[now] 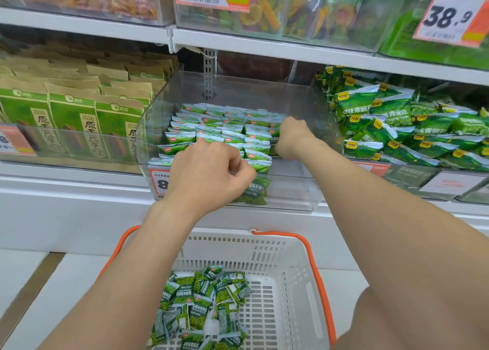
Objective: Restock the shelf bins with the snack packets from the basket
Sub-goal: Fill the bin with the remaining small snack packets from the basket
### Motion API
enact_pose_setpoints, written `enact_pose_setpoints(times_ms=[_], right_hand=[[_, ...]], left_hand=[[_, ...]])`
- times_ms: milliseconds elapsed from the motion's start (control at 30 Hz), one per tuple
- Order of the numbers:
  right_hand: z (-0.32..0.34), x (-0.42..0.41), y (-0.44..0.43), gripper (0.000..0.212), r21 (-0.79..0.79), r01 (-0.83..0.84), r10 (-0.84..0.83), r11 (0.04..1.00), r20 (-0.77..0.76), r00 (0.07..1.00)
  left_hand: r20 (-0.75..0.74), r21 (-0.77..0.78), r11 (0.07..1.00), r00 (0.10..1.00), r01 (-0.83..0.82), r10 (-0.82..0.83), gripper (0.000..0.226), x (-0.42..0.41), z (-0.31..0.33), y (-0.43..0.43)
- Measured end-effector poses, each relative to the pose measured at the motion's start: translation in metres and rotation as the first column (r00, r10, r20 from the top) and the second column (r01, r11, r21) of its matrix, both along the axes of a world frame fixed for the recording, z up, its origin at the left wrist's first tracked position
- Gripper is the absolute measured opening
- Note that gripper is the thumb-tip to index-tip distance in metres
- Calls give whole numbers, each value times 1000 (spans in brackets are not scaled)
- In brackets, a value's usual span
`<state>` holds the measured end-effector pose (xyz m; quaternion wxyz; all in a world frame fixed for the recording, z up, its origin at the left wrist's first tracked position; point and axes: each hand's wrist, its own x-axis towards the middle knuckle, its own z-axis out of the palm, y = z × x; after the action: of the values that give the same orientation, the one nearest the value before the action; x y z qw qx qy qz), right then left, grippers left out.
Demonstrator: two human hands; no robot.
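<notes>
Two hands work in one clear bin (291, 191) on the shelf (79, 191). The left grip (211, 169) is curled, pinching one green packet (255, 192) at the bin's front wall. The right grip (293, 135) is buried knuckles-up among the bin's rowed packets (219, 132); its fingers are hidden, so I cannot tell what it holds. One white basket (291, 283) with orange handles sits below, holding a loose pile (201, 296) of about two dozen packets, too jumbled to count exactly. The left grip covers most of the bin's price tag (158, 183). Brown-green bags (71, 122) stand to the left, and heaped pea packs (397, 127) lie to the right.
</notes>
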<state>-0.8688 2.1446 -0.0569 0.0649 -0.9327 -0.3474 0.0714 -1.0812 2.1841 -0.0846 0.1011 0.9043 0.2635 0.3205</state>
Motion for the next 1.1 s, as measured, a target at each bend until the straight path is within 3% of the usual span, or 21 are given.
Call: enact_pose_setpoints(times_ms=[67,133,167,200,233,333,400,467,533,633,700,767,833,900,1033,1100], right_hand=[[10,-9,-11,5,3,-56,56,998,-20,998],[18,-21,-23,18,82,-99,100,992,-11,995],[21,-27,-29,11,155,-114,112,981,23,993],[21,-35,-37,9,232,-136,116,963,96,989],[22,-47,-46,20,291,-181,129,939,188,974],[28,-85,-74,23,373,-450,291,811,410,864],[30,-107,-88,21,323,-630,508,706,389,768],[22,-124,-96,19,136,-733,691,667,254,676],[0,-136,-101,15,-101,-750,756,654,57,652],[-34,-144,-107,10,-448,-717,756,534,-125,642],[-53,-150,-110,17,-560,-691,748,457,-179,639],[-69,-155,-109,23,-599,-698,744,393,-240,624],[-83,-159,-105,10,-623,-707,760,336,-264,593],[-92,-165,-99,8,-613,-724,776,316,-273,569],[-96,-178,-80,9,-605,-745,808,280,-271,524],[-98,-183,-71,8,-598,-755,824,268,-264,501]], left_hand=[[50,35,999,999,12,-13,26,-4,1,-2],[172,107,993,983,42,-60,12,-7,0,-7],[245,154,986,965,59,-96,5,-8,-1,-10],[311,198,978,942,66,-127,2,-9,-4,-13],[368,235,970,918,65,-150,2,-10,-9,-17],[447,292,956,878,37,-171,9,-20,-34,-32],[365,249,966,918,65,-156,15,-27,-66,-35],[175,119,987,976,107,-127,21,-37,-104,-33],[-63,-33,995,993,93,-95,27,-49,-142,-28],[-429,-199,979,902,-40,-50,30,-67,-189,-24],[-579,-253,956,815,-150,-25,27,-81,-220,-24],[-656,-316,916,754,-246,-25,20,-96,-248,-23],[-743,-327,880,670,-344,-14,17,-110,-274,-20],[-801,-335,825,599,-454,5,41,-116,-300,-14],[-726,-557,577,688,-598,12,78,-109,-333,0],[-690,-618,541,723,-571,-26,88,-104,-344,6]])
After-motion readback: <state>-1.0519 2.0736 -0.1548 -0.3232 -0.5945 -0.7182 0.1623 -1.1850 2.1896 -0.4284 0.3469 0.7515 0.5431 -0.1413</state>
